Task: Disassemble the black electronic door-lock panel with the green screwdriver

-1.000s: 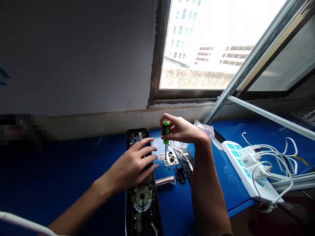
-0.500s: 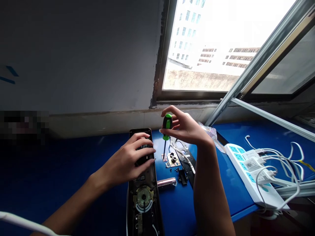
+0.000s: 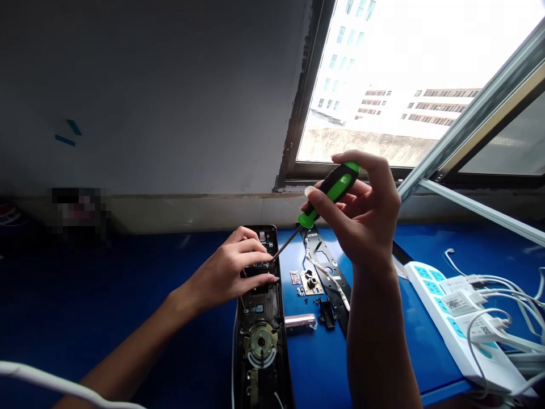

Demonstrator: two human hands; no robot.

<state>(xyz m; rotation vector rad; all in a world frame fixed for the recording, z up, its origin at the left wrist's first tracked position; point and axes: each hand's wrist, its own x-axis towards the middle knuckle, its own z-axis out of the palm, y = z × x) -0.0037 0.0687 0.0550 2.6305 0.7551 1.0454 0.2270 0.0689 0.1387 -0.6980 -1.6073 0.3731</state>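
My right hand (image 3: 361,216) is raised above the blue table (image 3: 128,295) and grips a green-and-black screwdriver (image 3: 327,193), its shaft slanting down-left with the tip by my left fingertips. My left hand (image 3: 234,272) rests on the upper part of a long black lock panel (image 3: 261,335), fingers curled and pinched together on a small spot of its circuit board; what they pinch is too small to make out. A round brass part shows lower on the panel.
Small screws, a little board (image 3: 307,279) and a pink cylinder (image 3: 300,322) lie right of the panel, beside a black metal plate (image 3: 327,267) with a white cable. A white power strip (image 3: 460,318) with several plugs lies at the right. Wall and window stand behind.
My right hand lifted the screwdriver from upright over the small parts and tilted it, tip now toward the panel. My left fingers curled from flat into a pinch. The view shifted left.
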